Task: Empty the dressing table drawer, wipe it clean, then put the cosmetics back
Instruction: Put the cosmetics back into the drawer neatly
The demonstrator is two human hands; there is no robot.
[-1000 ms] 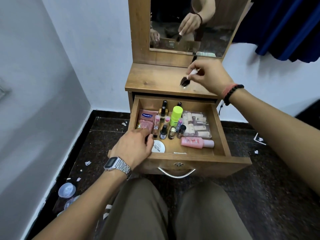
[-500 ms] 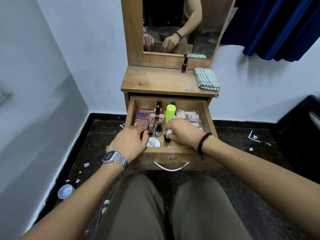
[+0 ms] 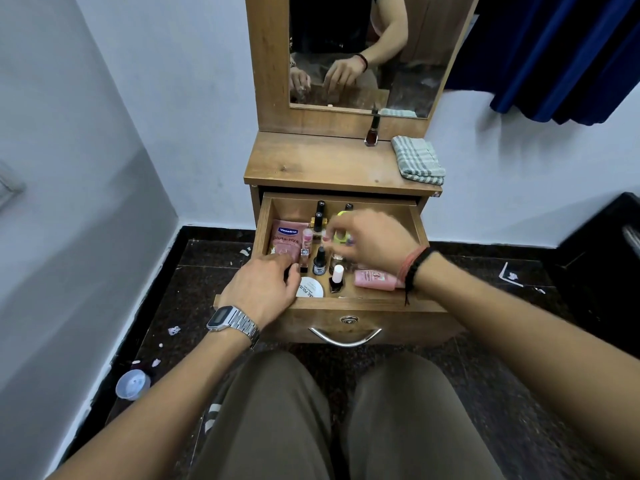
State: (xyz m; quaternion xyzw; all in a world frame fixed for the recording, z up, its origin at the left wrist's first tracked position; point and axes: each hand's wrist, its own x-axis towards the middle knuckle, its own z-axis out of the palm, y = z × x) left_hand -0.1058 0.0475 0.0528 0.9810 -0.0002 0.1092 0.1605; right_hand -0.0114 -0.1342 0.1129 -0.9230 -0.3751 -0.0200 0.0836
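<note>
The drawer [image 3: 414,216] of the dressing table [image 3: 322,168] stands pulled out, with cosmetics still inside. The right hand [image 3: 374,239] reaches over the middle of the drawer, its fingers curled round a lime-green bottle [image 3: 338,236]; the hand is blurred, so the grip itself is hard to read. The left hand [image 3: 265,287] rests at the drawer's front left corner, fingers bent down among the items there; whether it holds anything cannot be told.

Along the left wall of the drawer lies a pink sachet [image 3: 286,239], with a small pink tube [image 3: 307,236] just beside it. Two black-capped bottles [image 3: 319,213] stand near the back wall. In front of the right hand stand a dark bottle with a black cap [image 3: 320,260] and a nail polish with a white cap [image 3: 337,279]. A round white tin [image 3: 310,287] lies near the front wall, partly under the left hand, and a pink bottle [image 3: 375,280] lies on its side under the right wrist.

On the table top, a dark nail polish bottle [image 3: 373,131] stands against the mirror frame [image 3: 268,64] and a folded checked cloth [image 3: 417,160] lies at the right edge. A plastic cup [image 3: 133,384] and bits of paper lie on the dark floor [image 3: 194,278] by the left wall.
</note>
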